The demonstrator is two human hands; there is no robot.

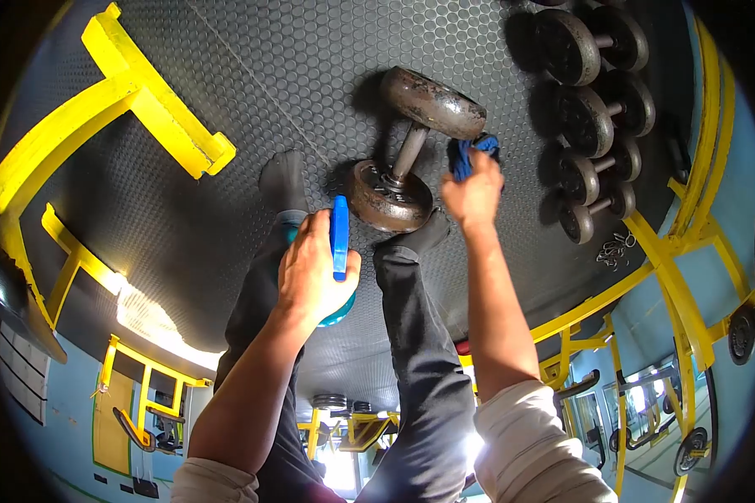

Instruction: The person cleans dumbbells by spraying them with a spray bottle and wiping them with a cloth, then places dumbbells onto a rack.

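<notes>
My left hand (310,264) is wrapped round a spray bottle (340,236) with a blue trigger head and a teal body, mostly hidden behind the hand. My right hand (476,191) grips a blue cloth (488,147), partly bunched under the fingers. A big worn dumbbell (409,153) with rusty, scuffed round heads lies on the floor between my hands. The cloth is close beside the dumbbell's far head; whether they touch, I cannot tell. The bottle is near the dumbbell's closer head.
Several dumbbells (585,121) stand in a row on the right, with a small heap of metal clips (617,250) close by. Yellow steel frames (155,92) rise at the left and right. My feet (424,235) rest on the black studded rubber floor (252,75) beside the dumbbell.
</notes>
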